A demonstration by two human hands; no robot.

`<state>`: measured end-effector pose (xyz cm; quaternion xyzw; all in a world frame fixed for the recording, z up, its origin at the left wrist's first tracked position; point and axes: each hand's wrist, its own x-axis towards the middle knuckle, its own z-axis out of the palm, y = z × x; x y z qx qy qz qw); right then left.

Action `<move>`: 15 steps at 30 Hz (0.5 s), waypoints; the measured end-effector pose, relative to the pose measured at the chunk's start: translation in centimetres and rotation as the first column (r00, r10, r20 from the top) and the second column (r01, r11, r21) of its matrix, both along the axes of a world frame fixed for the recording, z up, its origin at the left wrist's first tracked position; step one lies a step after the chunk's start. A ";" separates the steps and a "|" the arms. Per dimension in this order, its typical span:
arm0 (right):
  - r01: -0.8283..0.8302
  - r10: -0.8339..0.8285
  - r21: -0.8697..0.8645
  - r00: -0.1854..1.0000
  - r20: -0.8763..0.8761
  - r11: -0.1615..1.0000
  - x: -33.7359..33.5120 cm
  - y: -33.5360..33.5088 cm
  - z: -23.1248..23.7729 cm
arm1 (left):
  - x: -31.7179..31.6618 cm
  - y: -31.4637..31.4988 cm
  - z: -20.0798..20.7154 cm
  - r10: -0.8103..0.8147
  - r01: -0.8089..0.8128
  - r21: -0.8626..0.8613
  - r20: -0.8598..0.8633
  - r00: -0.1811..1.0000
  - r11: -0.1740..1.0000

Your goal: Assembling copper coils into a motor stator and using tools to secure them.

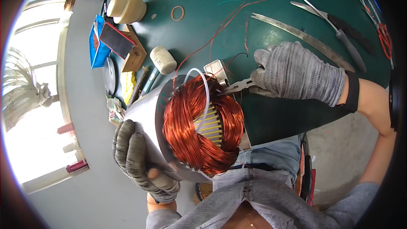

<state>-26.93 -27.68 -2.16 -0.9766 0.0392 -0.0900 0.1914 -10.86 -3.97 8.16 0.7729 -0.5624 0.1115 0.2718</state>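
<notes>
A motor stator with a silvery cylindrical shell (143, 112) lies tilted at the table's near edge, its open end turned toward me. Thick copper windings (182, 133) bulge round that end, with yellow strips lining the bore. A white sleeve tube (207, 95) loops over the coils. My left hand (137, 161), in a grey glove, is curved against the shell's lower left side and holds it. In my gloved right hand (292, 72), closed round the handles, are pliers (239, 86). Their jaws reach the upper right of the windings; what they grip there is too small to tell.
Loose red wires (216, 34) trail over the green table (271, 118). A white mallet head (163, 60), a phone (117, 40) and a blue tray (96, 51) stand at left. A curved metal strip (303, 38), scissors (326, 15) and a long-handled tool (311, 4) lie beyond my right hand.
</notes>
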 end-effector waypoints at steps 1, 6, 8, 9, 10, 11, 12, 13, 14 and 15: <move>0.053 -0.053 -0.028 0.998 0.021 0.998 -0.1 0.0 -0.4 | -0.2 0.1 0.3 0.035 -0.035 0.007 -0.017 0.999 0.999; 0.018 -0.004 -0.126 0.994 0.112 0.992 -1.9 -0.6 0.3 | -0.1 -0.4 0.0 -0.026 0.022 0.061 0.053 0.998 0.998; 0.021 0.007 -0.189 0.989 0.147 0.982 -3.6 -0.3 1.1 | -0.4 -0.5 0.3 -0.046 0.042 0.065 0.070 0.996 0.997; 0.039 -0.015 -0.168 0.990 0.142 0.985 -4.6 -0.3 1.2 | -0.4 -0.3 0.4 -0.050 0.041 0.092 0.097 0.994 0.995; 0.045 -0.020 -0.195 0.991 0.131 0.980 -5.6 -0.7 1.1 | -0.4 -0.4 0.6 -0.055 0.050 0.064 0.087 0.995 0.997; 0.166 -0.152 -0.208 0.985 0.080 0.964 -6.6 -1.2 0.9 | -0.5 -0.5 0.9 -0.049 0.038 0.099 0.113 0.992 0.994; 0.284 -0.286 -0.229 0.958 0.027 0.931 -6.9 -1.4 1.7 | -0.6 -0.4 1.0 -0.045 0.027 0.132 0.132 0.990 0.991; 0.384 -0.387 -0.068 0.922 -0.033 0.921 -7.6 -2.1 3.3 | -0.5 -0.5 0.8 -0.049 0.034 0.106 0.134 0.990 0.994; 0.387 -0.391 -0.097 0.920 -0.025 0.917 -7.7 -2.9 3.8 | -0.4 -0.6 0.9 -0.048 0.038 0.076 0.131 0.990 0.996; 0.425 -0.399 -0.203 0.903 0.158 0.882 -7.9 -3.6 4.1 | -0.2 -0.7 1.0 -0.056 0.040 0.105 0.149 0.987 0.994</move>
